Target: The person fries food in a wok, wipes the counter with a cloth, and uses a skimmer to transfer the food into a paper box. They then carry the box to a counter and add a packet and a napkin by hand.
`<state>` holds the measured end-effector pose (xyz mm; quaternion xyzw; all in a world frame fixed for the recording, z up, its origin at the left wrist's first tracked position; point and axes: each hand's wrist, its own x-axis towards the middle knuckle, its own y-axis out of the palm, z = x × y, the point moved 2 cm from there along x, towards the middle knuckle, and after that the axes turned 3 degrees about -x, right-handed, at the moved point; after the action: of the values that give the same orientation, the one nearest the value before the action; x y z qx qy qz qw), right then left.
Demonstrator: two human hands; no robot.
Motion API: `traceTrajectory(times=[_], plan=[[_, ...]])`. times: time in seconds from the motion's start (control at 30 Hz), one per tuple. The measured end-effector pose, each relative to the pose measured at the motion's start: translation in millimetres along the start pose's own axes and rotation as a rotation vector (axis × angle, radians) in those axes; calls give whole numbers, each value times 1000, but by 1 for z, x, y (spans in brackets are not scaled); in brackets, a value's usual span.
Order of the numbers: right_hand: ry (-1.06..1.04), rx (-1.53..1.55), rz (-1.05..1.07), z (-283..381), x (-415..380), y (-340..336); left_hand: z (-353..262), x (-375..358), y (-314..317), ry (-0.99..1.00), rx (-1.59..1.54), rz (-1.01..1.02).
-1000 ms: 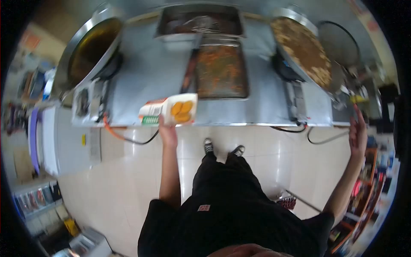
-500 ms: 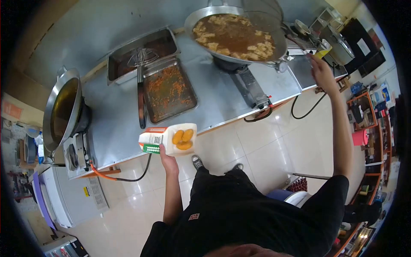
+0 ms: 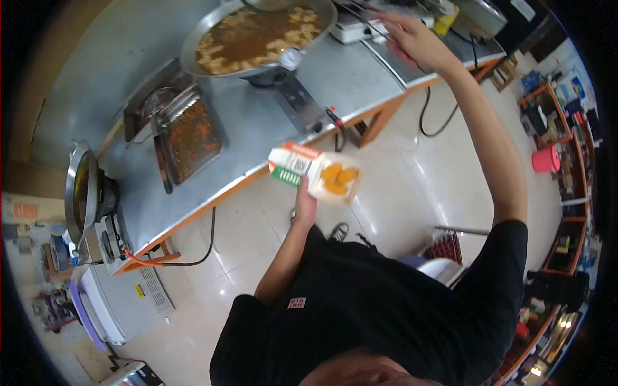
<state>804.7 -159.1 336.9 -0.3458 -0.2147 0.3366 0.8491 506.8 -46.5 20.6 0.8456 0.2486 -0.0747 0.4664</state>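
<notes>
My left hand (image 3: 306,204) grips an open paper food box (image 3: 293,165) with orange, white and green print, held out past the table's front edge. Several golden nuggets (image 3: 337,180) lie in its white tray part. My right hand (image 3: 418,46) is raised at the upper right, fingers stretched and apart, close to the dark handle (image 3: 360,18) of a strainer. That strainer (image 3: 270,4) rests over a large wok (image 3: 190,51), partly cut off by the top edge. Pale fried pieces (image 3: 302,26) float in the wok's brown oil.
A second wok (image 3: 72,193) with oil stands at the table's left end. Between the woks are a metal tray (image 3: 215,138) with orange crumbs, a deep pan and a long-handled whisk (image 3: 161,157). Gas hoses (image 3: 212,238) hang below the edge. Shelves (image 3: 547,109) stand at right.
My right hand has opened off the strainer handle, and the strainer has settled at the wok's far side. The view has turned and shifted right; the box has come along in my left hand.
</notes>
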Motion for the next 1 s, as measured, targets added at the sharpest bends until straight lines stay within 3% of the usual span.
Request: traceTrajectory(times=[0.1,0.3,0.33,0.47,0.63,0.73,0.8,0.97,1.0], plan=[[10,-40,16,6,5,-25,34,40,46,39,39,65],[21,293,134,9,14,-58,95,121,115,-16,-28,92],[104,242,119,-4,30,-59,110,144,119,-4,-15,69],[59,291,195,-19,64,-81,134,224,171,25,113,8],[-23,360,221,-41,103,-102,210,385,206,56,-54,129],[-32,356,270,-48,127,-114,216,433,251,-42,80,-49],[-42,321,313,-63,142,-119,214,445,280,-13,208,-66],[-176,35,253,-107,181,-126,276,522,312,446,381,-229],[-253,-55,207,-114,189,-127,282,533,317,351,444,-256]])
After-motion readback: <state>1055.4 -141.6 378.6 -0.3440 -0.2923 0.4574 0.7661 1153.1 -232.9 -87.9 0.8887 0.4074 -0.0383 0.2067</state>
